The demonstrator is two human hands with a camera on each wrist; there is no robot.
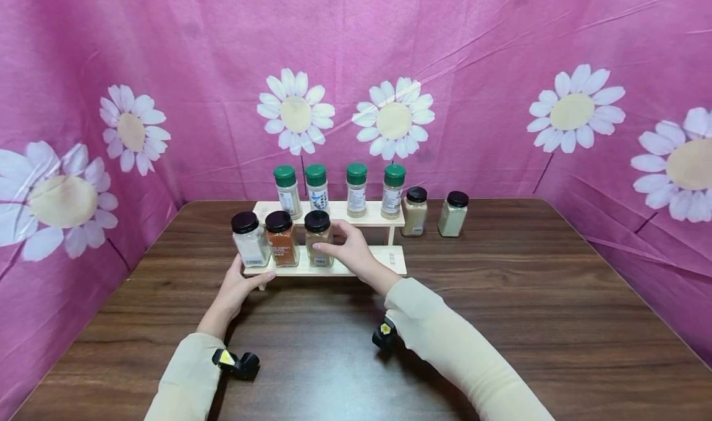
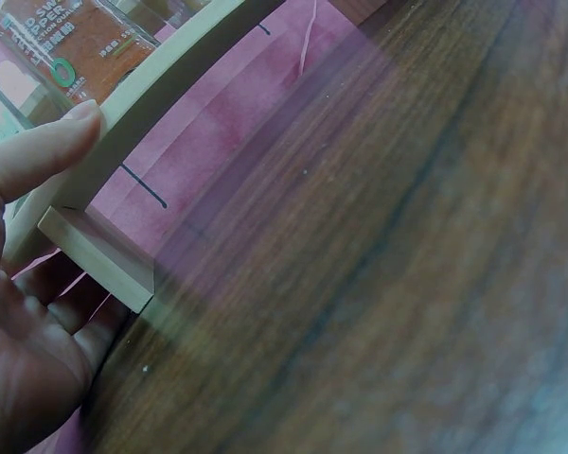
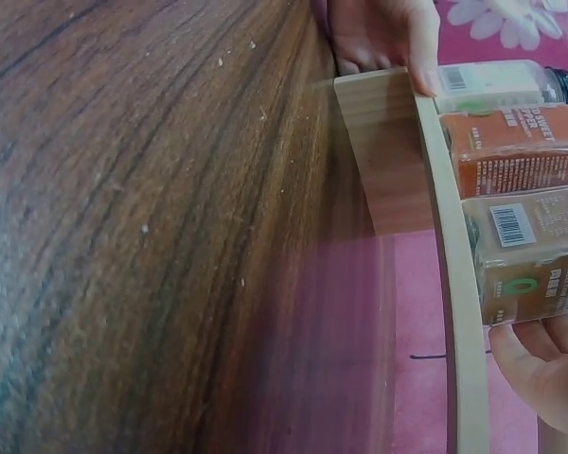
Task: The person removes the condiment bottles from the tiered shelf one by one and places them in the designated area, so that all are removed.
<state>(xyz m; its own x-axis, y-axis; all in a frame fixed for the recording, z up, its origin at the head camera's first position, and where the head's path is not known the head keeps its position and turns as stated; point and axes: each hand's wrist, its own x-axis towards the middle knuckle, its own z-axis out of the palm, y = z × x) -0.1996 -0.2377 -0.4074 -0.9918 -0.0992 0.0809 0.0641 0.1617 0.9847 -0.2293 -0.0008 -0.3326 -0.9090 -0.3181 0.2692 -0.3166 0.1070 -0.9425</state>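
Three black-capped jars stand along the lower tier of the wooden rack [image 1: 397,261], left of centre in the head view: a white jar [image 1: 251,246], an orange jar [image 1: 284,249] and, rightmost, a brown jar [image 1: 316,235]. The right hand [image 1: 354,252] pinches the brown jar, thumb across its front and fingers round its far side (whether its base bears full weight, I cannot tell). The left hand [image 1: 235,291] grips the rack's left end, thumb on the front edge. A leftward push could knock the orange jar into the white one, which is near the end; a tug there might jolt the four green-capped shakers [image 1: 356,193] above. The upper tier's edge leaves the right fingers little height. Open room lies rightward along the lower tier and over the table [image 1: 500,297], lower right.
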